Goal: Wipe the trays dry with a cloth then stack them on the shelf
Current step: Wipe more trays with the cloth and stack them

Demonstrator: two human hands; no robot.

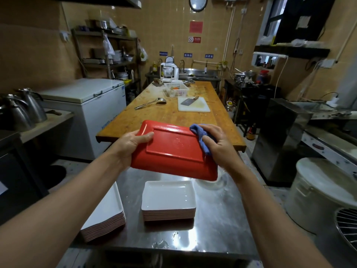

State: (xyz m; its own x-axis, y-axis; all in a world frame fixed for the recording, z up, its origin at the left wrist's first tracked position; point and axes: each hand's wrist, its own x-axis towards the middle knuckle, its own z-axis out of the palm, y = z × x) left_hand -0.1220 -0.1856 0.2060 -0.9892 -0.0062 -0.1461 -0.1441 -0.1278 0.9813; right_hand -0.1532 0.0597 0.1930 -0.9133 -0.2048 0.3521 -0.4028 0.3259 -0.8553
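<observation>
Left hand (133,146) grips the left short edge of a red tray (173,149): thumb curled over the upturned underside, the other fingers hidden beneath the rim. Tray is held in the air, underside up, tilted down toward the near right, above a steel table (222,219). Right hand (216,144) presses a blue cloth (201,136) against the tray's far right corner; fingers bent round the bunched cloth, which shows beyond the fingertips and below the thumb. Tray: rectangular, glossy red, hard and smooth, with a raised rectangular foot ridge and rounded corners; faint wet streaks near the centre. Cloth: soft, crumpled, matte. Table: brushed metal, reflective, water droplets at the near edge and a wet patch on the right below the held tray. On the table, directly under the tray, a stack of trays (168,204), white glossy insides, reddish edges showing in layers, water beads in the top one. A second stack (108,213) of larger flat trays sits at the near left, same white top and reddish layered edges, partly overhanging the table's left edge. Beyond, a long wooden table (170,113), worn and stained, carrying a white cutting board (193,108) with a cleaver (188,101) on it and a metal ladle (150,103) to its left.
</observation>
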